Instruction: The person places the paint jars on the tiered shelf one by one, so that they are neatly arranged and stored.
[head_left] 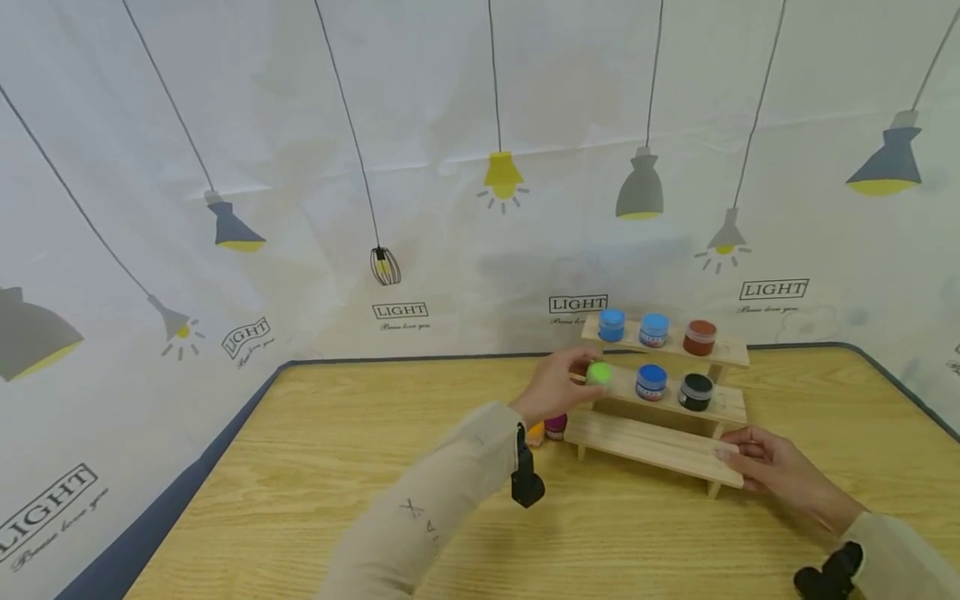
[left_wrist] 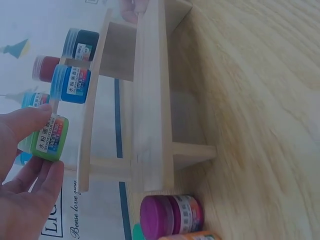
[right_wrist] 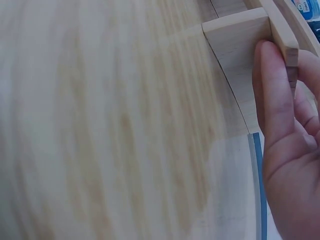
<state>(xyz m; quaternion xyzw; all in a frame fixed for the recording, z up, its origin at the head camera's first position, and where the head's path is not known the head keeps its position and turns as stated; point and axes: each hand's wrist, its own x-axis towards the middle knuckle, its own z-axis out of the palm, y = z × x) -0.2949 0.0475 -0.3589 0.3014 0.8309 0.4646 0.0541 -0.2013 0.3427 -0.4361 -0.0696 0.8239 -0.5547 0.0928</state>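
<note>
A small green paint jar (left_wrist: 50, 137) is pinched between the thumb and fingers of my left hand (head_left: 553, 387), at the left end of the middle step of a three-step wooden rack (head_left: 652, 446). Whether the jar touches the step cannot be told. Beside it on that step stand a dark blue jar (head_left: 651, 382) and a black jar (head_left: 696, 392). The top step bears two light blue jars, one at its left end (head_left: 611, 325), and a brown-red jar (head_left: 700, 337). With thumb and fingers, my right hand (head_left: 780, 471) grips the right end of the lowest step, which is bare.
Left of the rack, on the wooden table (head_left: 300, 483), are a purple jar (left_wrist: 157, 217) and an orange jar (head_left: 535, 433). A bit of green shows next to them in the left wrist view. Behind the table hangs a lamp-printed cloth (head_left: 450, 275).
</note>
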